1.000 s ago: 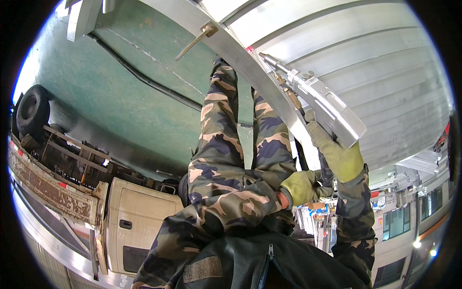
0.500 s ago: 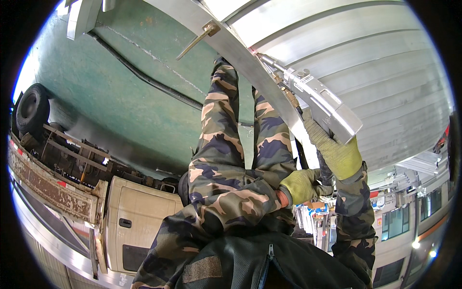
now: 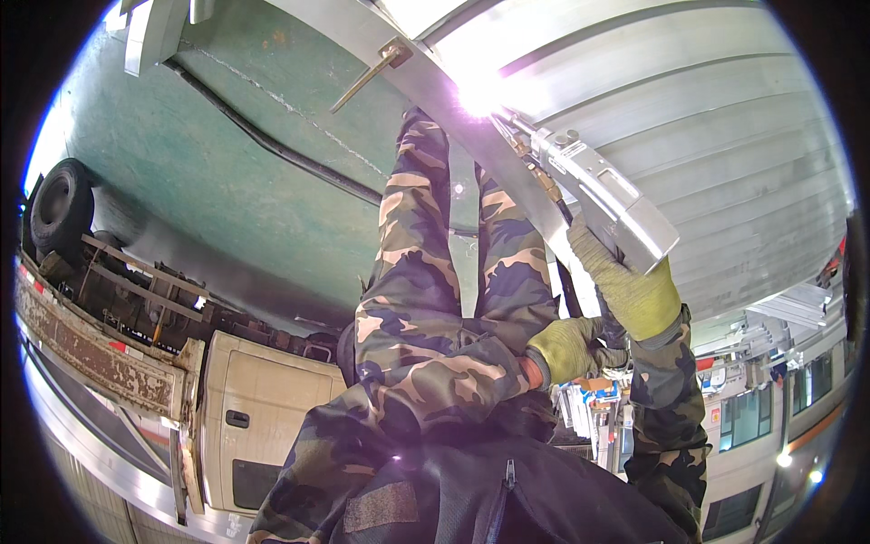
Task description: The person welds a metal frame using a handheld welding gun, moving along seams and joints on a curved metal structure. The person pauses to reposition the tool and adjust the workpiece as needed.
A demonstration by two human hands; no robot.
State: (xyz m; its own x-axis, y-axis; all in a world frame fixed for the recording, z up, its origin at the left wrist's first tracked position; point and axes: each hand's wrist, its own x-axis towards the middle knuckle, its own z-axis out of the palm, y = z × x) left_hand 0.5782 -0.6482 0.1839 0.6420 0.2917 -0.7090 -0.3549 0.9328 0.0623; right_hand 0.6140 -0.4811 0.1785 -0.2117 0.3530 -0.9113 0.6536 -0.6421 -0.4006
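My right hand (image 3: 634, 286), in a yellow-green glove, is wrapped round the handle of a silver welding gun (image 3: 609, 189). The gun's nozzle points up and left, and a bright white-violet glare burns at its tip. Behind that glare the exact contact spot is hidden. The glare sits where a long metal beam (image 3: 444, 109) meets ribbed metal panels (image 3: 689, 136). Lower down, my gloved left hand (image 3: 564, 351) is closed on the dark hose (image 3: 613, 325) that trails from the gun; its fingertips are partly hidden.
A brass-coloured clamp lever (image 3: 370, 77) sticks out from the beam. Across the green floor (image 3: 263, 208) runs a black cable (image 3: 272, 145). To the left stands a beige truck cab (image 3: 272, 399) with a rusty frame and a tyre (image 3: 62, 207). Shelving clutter lies at lower right.
A bright glare has appeared at the gun's nozzle and lights the panels and my clothes. The gun has shifted very slightly; both hands keep their grip.
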